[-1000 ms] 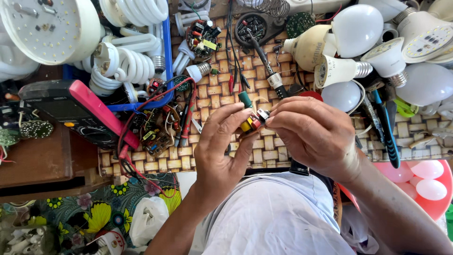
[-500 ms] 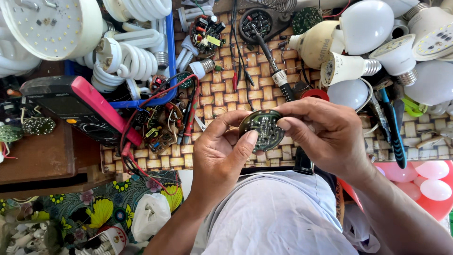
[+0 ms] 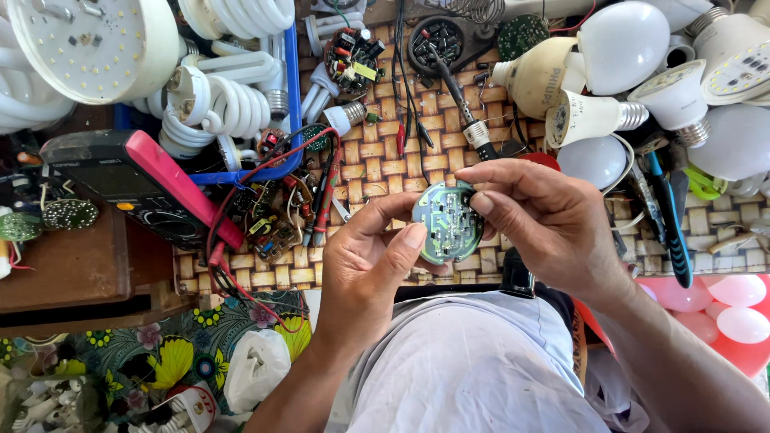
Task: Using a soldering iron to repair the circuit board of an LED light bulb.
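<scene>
At the far left a round LED panel (image 3: 88,44) is lying face up, and beside it white spiral lamps (image 3: 224,96) are piling against a blue tray (image 3: 293,104). Below them a multimeter (image 3: 140,184) with a pink edge is resting on the woven table (image 3: 377,160), its red lead (image 3: 265,168) looping past loose circuit parts.

Your left hand (image 3: 369,269) is holding a round green board (image 3: 447,222) from its left side: the thumb is pressing on the lower left of the face and the fingers are curling behind, so the grip is pinching the board's rim. The board is standing nearly face-up between both hands, above the table's near edge and over your lap.

Your right hand (image 3: 545,224) is pinching the board's upper right rim, fingers on top and thumb at the edge. To the right, white bulbs (image 3: 622,48) are lying in a heap.
</scene>
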